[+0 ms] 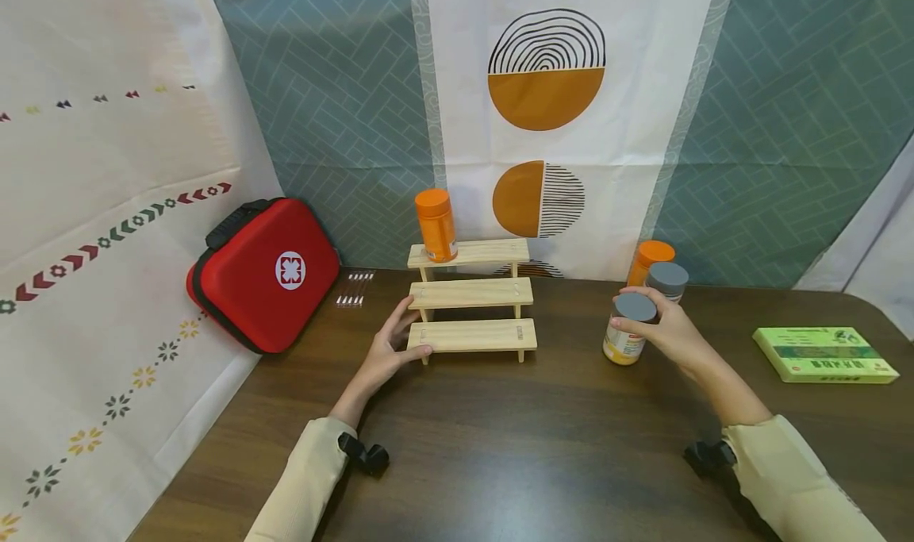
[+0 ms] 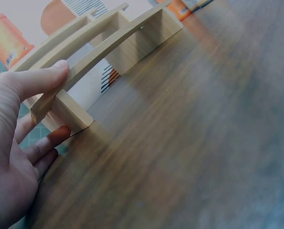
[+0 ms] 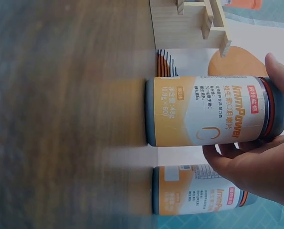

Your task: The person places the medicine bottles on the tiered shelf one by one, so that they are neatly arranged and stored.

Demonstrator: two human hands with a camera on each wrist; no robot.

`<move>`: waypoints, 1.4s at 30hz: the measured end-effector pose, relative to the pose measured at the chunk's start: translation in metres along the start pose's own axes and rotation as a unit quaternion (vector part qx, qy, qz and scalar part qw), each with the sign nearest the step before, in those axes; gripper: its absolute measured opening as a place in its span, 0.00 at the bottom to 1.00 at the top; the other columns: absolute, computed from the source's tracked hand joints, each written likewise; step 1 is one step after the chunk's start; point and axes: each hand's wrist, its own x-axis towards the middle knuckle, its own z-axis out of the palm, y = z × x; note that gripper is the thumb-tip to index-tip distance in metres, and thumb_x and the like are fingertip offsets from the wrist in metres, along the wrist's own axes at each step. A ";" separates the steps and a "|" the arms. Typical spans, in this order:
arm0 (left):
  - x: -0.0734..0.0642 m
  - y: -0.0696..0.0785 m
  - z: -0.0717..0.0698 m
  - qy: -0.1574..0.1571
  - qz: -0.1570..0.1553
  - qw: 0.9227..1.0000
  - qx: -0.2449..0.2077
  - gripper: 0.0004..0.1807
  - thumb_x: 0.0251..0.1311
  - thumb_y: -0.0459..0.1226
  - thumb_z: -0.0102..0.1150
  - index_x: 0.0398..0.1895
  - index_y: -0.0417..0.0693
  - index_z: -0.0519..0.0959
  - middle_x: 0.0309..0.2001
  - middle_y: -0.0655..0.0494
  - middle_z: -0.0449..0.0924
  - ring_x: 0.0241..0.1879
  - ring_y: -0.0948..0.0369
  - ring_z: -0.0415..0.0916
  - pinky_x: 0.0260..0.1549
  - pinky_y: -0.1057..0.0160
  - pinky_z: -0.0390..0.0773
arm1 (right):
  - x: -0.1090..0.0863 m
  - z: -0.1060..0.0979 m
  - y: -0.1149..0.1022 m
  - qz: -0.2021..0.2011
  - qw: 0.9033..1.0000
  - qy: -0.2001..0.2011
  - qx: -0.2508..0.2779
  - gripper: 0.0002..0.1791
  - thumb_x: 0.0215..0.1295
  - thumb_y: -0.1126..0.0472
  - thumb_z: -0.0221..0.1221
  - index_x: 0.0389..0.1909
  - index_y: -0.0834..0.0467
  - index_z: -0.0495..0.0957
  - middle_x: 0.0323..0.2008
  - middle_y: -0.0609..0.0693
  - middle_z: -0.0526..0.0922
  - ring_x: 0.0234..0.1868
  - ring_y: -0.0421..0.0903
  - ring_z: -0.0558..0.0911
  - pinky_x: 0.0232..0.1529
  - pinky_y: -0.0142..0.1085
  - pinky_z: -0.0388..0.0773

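My left hand grips the left end of a three-step wooden display stand. In the left wrist view the thumb lies against the lowest shelf, with fingers beside its support. An orange bottle stands on the top step's left end. At the right, my right hand holds a white-and-yellow vitamin bottle by its grey lid. Upright in the head view, this bottle shows an "ImmPower" label in the right wrist view. A similar grey-lidded bottle stands beside it.
Behind the right hand, an orange-lidded bottle stands next to the second grey-lidded bottle. A green-yellow box lies at the far right. To the left are a red case and several cotton swabs. Patterned cloth hangs behind.
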 end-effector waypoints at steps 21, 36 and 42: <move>0.001 -0.001 0.001 0.000 -0.002 1.000 -0.001 0.51 0.56 0.29 0.67 0.78 0.61 0.49 0.72 0.38 0.61 0.64 0.39 0.69 0.65 0.38 0.63 | 0.003 0.003 -0.007 -0.005 1.000 0.013 -0.001 0.35 0.65 0.47 0.62 0.67 0.56 0.63 0.64 0.59 0.69 0.47 0.36 0.75 0.43 0.31 0.79; 0.001 0.001 0.001 0.000 -0.008 1.000 -0.006 0.51 0.56 0.29 0.67 0.78 0.63 0.50 0.72 0.38 0.61 0.66 0.38 0.67 0.65 0.36 0.61 | 0.026 0.013 -0.058 -0.029 0.999 0.014 0.010 0.35 0.65 0.49 0.62 0.69 0.55 0.62 0.63 0.62 0.68 0.54 0.55 0.75 0.46 0.34 0.77; 0.000 0.003 0.001 0.001 -0.008 1.000 -0.008 0.51 0.56 0.28 0.67 0.78 0.62 0.50 0.72 0.38 0.61 0.66 0.38 0.67 0.65 0.37 0.61 | 0.038 0.015 -0.085 -0.031 0.999 0.013 0.019 0.37 0.64 0.46 0.62 0.71 0.52 0.61 0.67 0.59 0.64 0.56 0.57 0.74 0.54 0.47 0.75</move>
